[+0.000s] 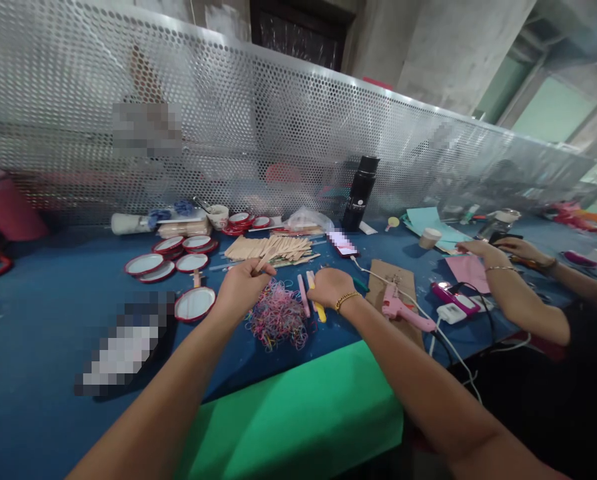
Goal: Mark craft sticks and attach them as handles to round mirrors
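Observation:
My left hand (246, 283) pinches a flat wooden craft stick (267, 255) at the near edge of a pile of such sticks (273, 248). Just in front lies a tangled heap of thin coloured rubber bands (280, 317). My right hand (332, 288) is curled over a yellow stick-like piece (320, 311), its fingertips mostly hidden; whether it grips that piece I cannot make out. Beside it lies a pink stick-like piece (304, 297). Left of my left hand are several round white discs with red rims (195, 303), one with a wooden piece at its top.
A pink glue gun (403, 310) rests on cardboard (378, 283), cables trailing near my right arm. A lit phone (342, 243) and black bottle (360, 193) stand behind. Green material (298, 413) lies under my forearms. A co-worker's hands (493, 257) work at right. A perforated metal screen (298, 120) backs the table.

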